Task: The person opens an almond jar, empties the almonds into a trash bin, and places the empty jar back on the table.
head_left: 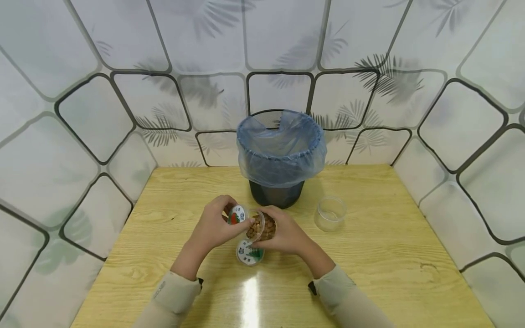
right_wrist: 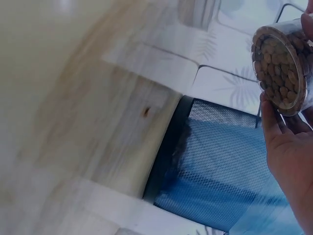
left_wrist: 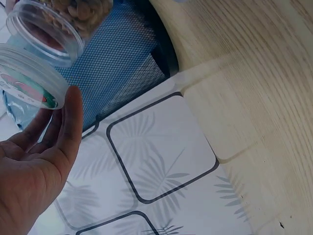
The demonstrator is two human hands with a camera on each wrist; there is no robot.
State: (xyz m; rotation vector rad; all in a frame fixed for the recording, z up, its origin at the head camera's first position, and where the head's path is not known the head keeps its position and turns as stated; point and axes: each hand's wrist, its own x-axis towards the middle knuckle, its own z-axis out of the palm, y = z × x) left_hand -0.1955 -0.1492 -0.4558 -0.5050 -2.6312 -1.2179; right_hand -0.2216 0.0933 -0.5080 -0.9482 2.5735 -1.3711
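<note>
Jar of nuts (head_left: 268,227) tilts above the desk (head_left: 369,278), mouth toward my left hand (head_left: 214,224); my right hand's (head_left: 287,231) grip is clamped round its side, while the left pinches the red-printed lid (head_left: 237,215) just beside the rim. I judge that tipping further could spill nuts, and a loose pinch could drop the lid. Below sits a green-printed lid (head_left: 249,255); behind, the bin (head_left: 276,197) with its blue bag (head_left: 283,171) would block a forward move. One clear tub (head_left: 329,223) stands right.
</note>
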